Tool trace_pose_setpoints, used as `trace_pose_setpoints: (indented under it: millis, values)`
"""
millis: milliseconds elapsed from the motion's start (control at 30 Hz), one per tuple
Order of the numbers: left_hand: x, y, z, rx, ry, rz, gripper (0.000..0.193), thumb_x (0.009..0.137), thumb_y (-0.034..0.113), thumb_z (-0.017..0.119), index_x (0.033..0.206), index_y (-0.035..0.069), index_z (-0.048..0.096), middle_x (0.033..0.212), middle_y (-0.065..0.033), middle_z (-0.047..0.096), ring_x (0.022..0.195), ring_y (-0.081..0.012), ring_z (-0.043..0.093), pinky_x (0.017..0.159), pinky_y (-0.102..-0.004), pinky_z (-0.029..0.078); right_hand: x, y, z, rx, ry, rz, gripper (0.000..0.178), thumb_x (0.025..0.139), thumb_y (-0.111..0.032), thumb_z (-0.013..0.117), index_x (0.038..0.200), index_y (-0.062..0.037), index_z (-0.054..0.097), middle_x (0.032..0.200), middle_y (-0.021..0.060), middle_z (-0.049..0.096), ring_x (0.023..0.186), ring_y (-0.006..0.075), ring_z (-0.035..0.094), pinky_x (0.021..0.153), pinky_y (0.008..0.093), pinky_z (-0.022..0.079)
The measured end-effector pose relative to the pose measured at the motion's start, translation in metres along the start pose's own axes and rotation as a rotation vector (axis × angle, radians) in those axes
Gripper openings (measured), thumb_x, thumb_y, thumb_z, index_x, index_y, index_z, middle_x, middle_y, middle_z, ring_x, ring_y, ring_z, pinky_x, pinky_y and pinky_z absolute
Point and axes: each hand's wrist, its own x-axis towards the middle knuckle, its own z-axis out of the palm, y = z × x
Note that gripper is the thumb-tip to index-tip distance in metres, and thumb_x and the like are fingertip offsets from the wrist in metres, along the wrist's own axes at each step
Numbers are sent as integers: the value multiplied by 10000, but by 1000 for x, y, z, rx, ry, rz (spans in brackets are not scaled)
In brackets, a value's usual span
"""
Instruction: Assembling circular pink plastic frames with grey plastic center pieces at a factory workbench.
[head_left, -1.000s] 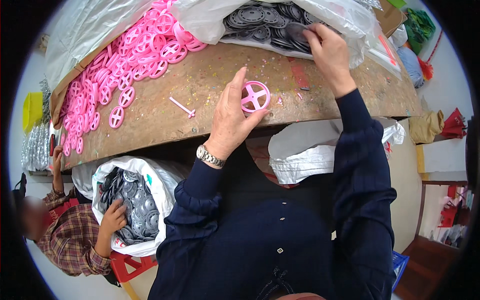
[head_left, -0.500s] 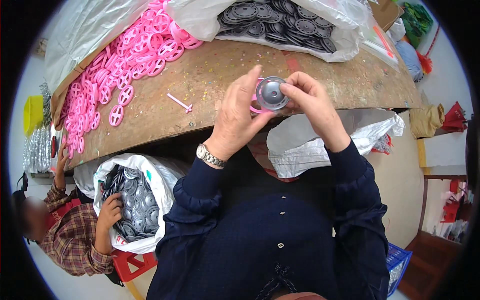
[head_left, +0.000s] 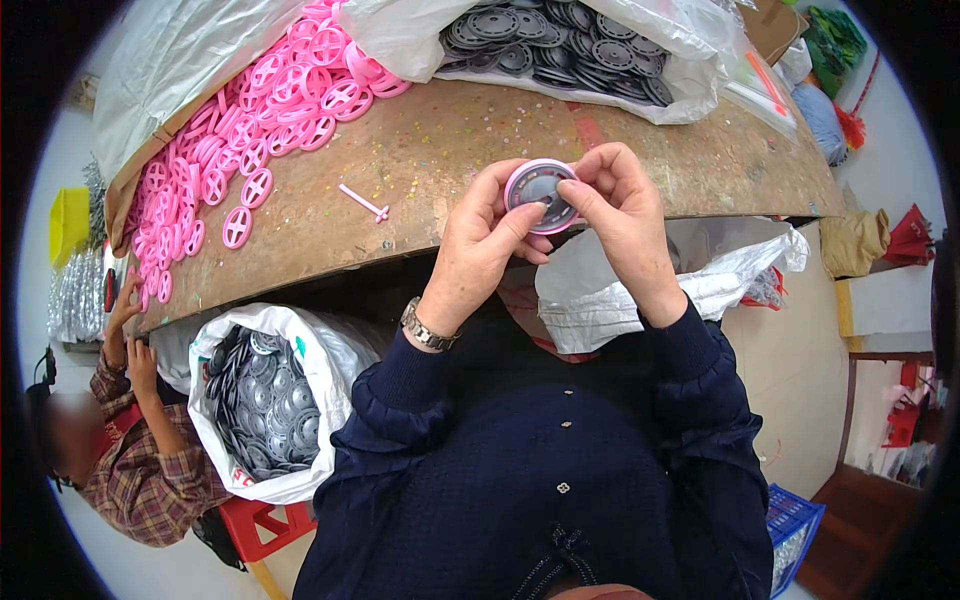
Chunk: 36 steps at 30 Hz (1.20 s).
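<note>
My left hand (head_left: 473,245) and my right hand (head_left: 627,225) grip a small toy wheel (head_left: 535,182) between them, above the table's near edge. It is a grey disc seated inside a pink rim, with its face turned up. Both thumbs press on the grey disc, and the fingers curl round the edge and behind it. A pink stick with a small crosspiece (head_left: 364,203) lies on the table to the left. Further left spreads a heap of pink spoked rings (head_left: 290,85).
A plastic sack of dark grey discs (head_left: 600,52) lies open at the table's far side. Left of me stands a white sack (head_left: 335,440) of grey discs by a red stool (head_left: 262,530). A co-worker in a plaid shirt (head_left: 165,490) sits beyond it, hands at the table edge.
The grey disc, held apart in my right hand before, now sits in the pink rim. My left fingers have closed round it. The co-worker's hand has left the white sack.
</note>
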Motion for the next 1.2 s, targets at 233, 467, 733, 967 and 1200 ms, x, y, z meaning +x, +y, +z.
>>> trace_pose_setpoints:
  millis: [233, 467, 733, 967, 1200]
  values:
    - [-2, -3, 3, -18, 50, 48, 327, 988, 48, 536, 1307, 3, 478, 1067, -105, 645, 808, -157, 677, 674, -272, 591, -9, -14, 6, -84, -32, -7, 256, 951, -39, 606, 1194, -4, 537, 1039, 39, 636, 941, 87, 600, 822, 234, 492]
    - [-9, -1, 6, 215, -26, 193, 288, 991, 51, 538, 1272, -8, 513, 1044, -75, 634, 822, -141, 656, 702, -259, 573, -19, -15, -2, -201, -99, 6, 204, 963, -52, 588, 1156, 13, 586, 1043, 23, 640, 936, 87, 591, 833, 245, 485]
    - [-11, -14, 17, 393, 184, 388, 110, 970, 77, 587, 1046, 3, 615, 760, -46, 613, 638, -116, 601, 571, -255, 479, -28, -14, 10, -352, 18, -174, 75, 952, -43, 606, 1008, 2, 628, 902, -18, 622, 850, 66, 571, 763, 227, 467]
    - [-10, -11, 20, 271, 152, 120, 131, 996, 99, 551, 1066, 5, 611, 788, -38, 623, 659, -93, 613, 546, -236, 483, -21, 4, -2, -194, -22, 4, 87, 965, -72, 602, 1011, -2, 625, 901, -24, 621, 847, 52, 563, 761, 216, 462]
    - [-9, -14, 9, -22, 55, 33, 323, 1015, 88, 505, 1323, -1, 465, 1111, -96, 617, 844, -141, 658, 690, -263, 598, -22, -3, 1, -163, -38, 44, 180, 934, -60, 620, 1100, 9, 610, 964, 23, 648, 886, 80, 598, 789, 239, 492]
